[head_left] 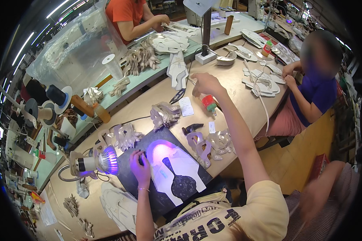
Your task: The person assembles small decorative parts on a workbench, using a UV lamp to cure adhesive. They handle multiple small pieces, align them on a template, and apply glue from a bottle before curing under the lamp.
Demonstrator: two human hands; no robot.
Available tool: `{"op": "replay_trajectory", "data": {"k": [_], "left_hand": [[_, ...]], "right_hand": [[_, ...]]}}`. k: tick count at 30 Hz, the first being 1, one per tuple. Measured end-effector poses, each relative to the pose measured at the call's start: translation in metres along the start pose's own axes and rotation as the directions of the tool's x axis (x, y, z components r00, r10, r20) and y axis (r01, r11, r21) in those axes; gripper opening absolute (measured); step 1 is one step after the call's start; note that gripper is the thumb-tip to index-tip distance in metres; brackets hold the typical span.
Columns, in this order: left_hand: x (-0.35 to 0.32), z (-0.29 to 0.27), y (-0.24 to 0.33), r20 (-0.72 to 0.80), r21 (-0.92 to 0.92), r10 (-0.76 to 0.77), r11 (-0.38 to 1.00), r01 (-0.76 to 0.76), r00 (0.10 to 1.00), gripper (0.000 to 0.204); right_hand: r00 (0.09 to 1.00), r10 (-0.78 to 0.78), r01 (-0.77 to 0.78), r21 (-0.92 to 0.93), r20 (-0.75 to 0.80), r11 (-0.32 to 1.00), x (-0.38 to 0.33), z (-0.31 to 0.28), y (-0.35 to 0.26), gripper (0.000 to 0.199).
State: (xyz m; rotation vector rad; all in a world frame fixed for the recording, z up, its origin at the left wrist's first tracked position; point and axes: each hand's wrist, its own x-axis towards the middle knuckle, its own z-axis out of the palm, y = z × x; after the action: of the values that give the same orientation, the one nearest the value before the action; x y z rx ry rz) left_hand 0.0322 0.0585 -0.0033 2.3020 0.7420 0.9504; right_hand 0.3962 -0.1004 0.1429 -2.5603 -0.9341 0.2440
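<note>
Glowing purple, a lamp [94, 162] with a ribbed shade stands left of the flat black board [126, 180]. On the board rests the left hand [140, 168], its fingers bent; whether they grip anything, I cannot tell. A smooth white cut-out [155, 170] with a rounded top lies on the board. Beyond the board sits a bundle of shiny beige pieces [165, 115]. Farther beyond it, the right hand [209, 85] reaches over the worktop [251, 116], its grip unclear, near a red, green-capped bottle [207, 101], contents hidden.
</note>
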Motion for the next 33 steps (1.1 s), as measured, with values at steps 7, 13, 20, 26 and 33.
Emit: {"op": "replay_trajectory", "data": {"k": [7, 13, 20, 26, 33], "left_hand": [[0.000, 0.003, -0.002, 0.002, -0.036, -0.011, 0.999, 0.011, 1.000, 0.014], [-0.001, 0.002, -0.003, -0.003, -0.027, 0.006, 1.000, -0.006, 1.000, 0.014], [-0.001, 0.001, -0.001, -0.009, 0.004, 0.013, 1.000, -0.013, 1.000, 0.016], [-0.001, 0.001, -0.003, -0.014, -0.002, 0.014, 1.000, -0.014, 1.000, 0.018], [-0.002, 0.001, -0.005, -0.024, -0.008, 0.023, 1.000, -0.023, 0.999, 0.017]], "right_hand": [[0.991, -0.042, 0.064, -0.174, 0.129, 0.983, -0.014, 0.003, 0.000, 0.043], [0.986, -0.033, 0.045, -0.077, 0.161, 0.996, -0.012, -0.001, -0.001, 0.050], [0.988, -0.149, 0.151, -0.095, 0.029, 0.984, -0.011, 0.003, 0.001, 0.038], [0.990, -0.039, 0.075, -0.279, 0.134, 0.957, -0.001, 0.009, 0.016, 0.048], [0.929, -0.118, 0.144, -0.048, 0.352, 0.988, -0.020, 0.000, -0.008, 0.070]]}}
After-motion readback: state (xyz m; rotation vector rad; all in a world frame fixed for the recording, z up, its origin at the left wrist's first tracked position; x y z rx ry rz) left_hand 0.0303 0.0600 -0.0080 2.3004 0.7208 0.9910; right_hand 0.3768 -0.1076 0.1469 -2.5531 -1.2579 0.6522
